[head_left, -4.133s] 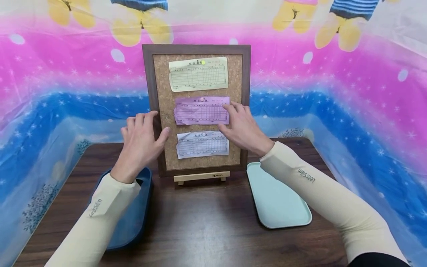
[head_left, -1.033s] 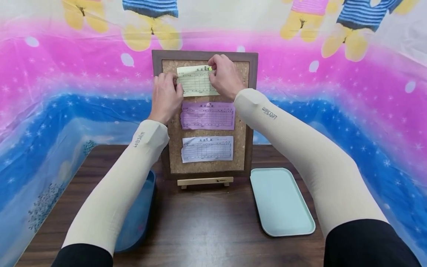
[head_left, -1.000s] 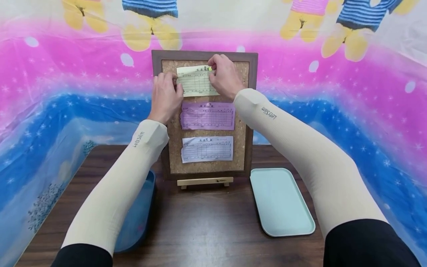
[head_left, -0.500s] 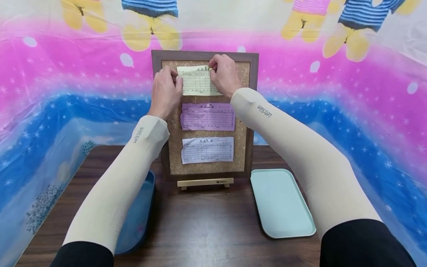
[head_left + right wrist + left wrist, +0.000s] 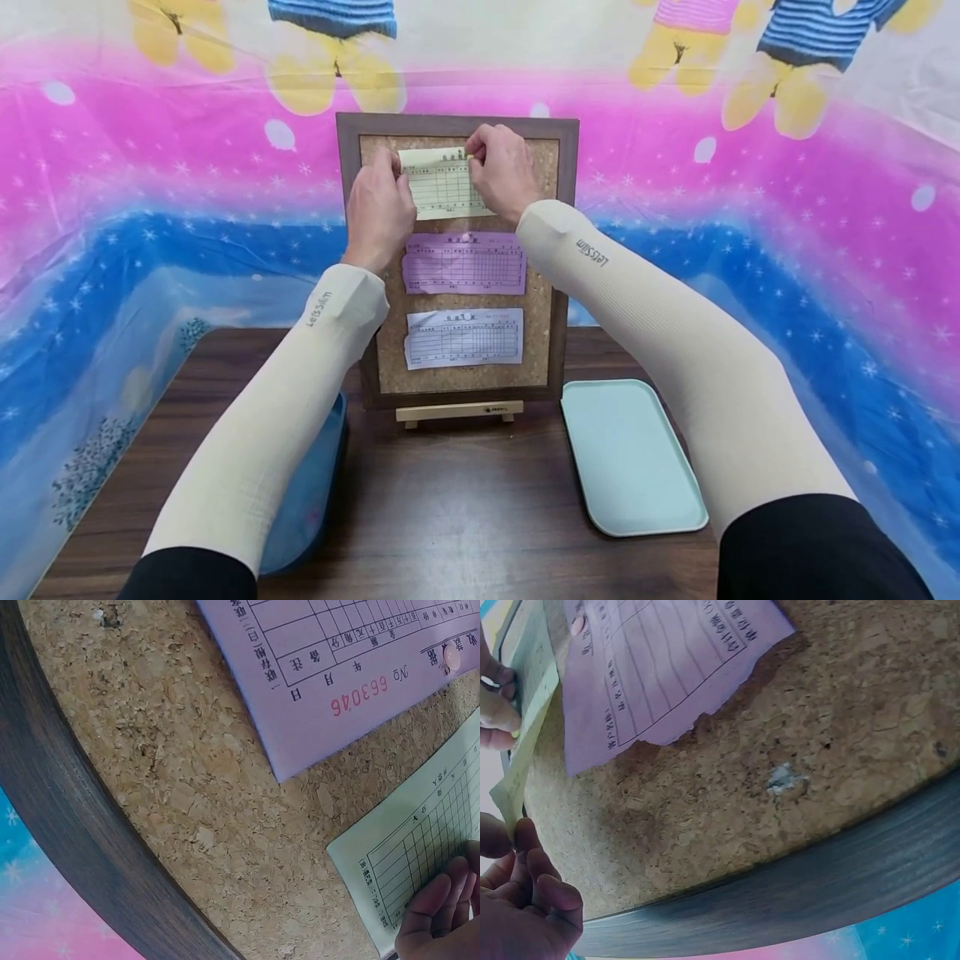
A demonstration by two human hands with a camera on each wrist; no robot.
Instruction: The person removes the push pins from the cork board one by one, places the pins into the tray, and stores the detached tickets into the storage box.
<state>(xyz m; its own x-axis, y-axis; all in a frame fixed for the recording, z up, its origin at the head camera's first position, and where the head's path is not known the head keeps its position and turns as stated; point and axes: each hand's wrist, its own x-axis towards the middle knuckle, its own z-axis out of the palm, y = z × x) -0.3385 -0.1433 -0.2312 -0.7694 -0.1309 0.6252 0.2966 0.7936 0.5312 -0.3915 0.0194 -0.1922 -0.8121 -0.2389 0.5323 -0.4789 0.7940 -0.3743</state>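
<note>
A pale yellow receipt slip point(image 5: 442, 190) is at the top of a framed corkboard point(image 5: 540, 350). My left hand point(image 5: 377, 208) pinches its left edge between thumb and fingers; in the left wrist view that end of the slip stands away from the cork. At the slip's upper middle, my right hand point(image 5: 506, 171) pinches a small yellow pushpin point(image 5: 515, 733), which its fingers hide in the head view. Below hang a purple receipt slip point(image 5: 465, 265) and a white one point(image 5: 465, 339), each with a pale pin at its top.
A small wooden easel point(image 5: 459, 412) holds the board up on the dark wooden table point(image 5: 450, 500). To the right lies a light green tray point(image 5: 637, 458). A blue tray point(image 5: 303, 517) sits at the left, partly under my left arm. Printed cloth surrounds the table.
Both hands have risen from beside the purple slip to the yellow one. Over the last second the left hand shifts slightly right, and the right fingers come to cover the pin.
</note>
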